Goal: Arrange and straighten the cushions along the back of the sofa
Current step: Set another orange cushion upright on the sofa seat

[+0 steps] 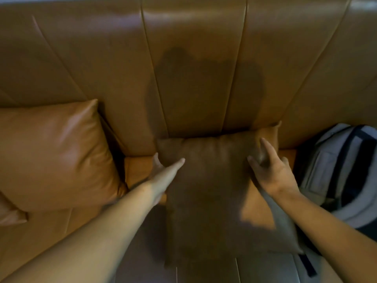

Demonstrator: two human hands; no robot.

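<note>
A tan leather cushion (208,193) lies in the middle of the sofa seat, its far edge against the backrest (193,78). My left hand (163,172) grips its left edge, thumb on top and fingers behind. My right hand (271,170) presses on its upper right part, fingers spread on the leather. A second, larger tan cushion (55,156) leans against the backrest at the left. The corner of a third cushion (10,213) shows at the far left edge.
A grey and black backpack (344,174) sits on the seat at the right, close to the middle cushion. A strip of bare seat (136,170) separates the left and middle cushions. My shadow falls over the backrest.
</note>
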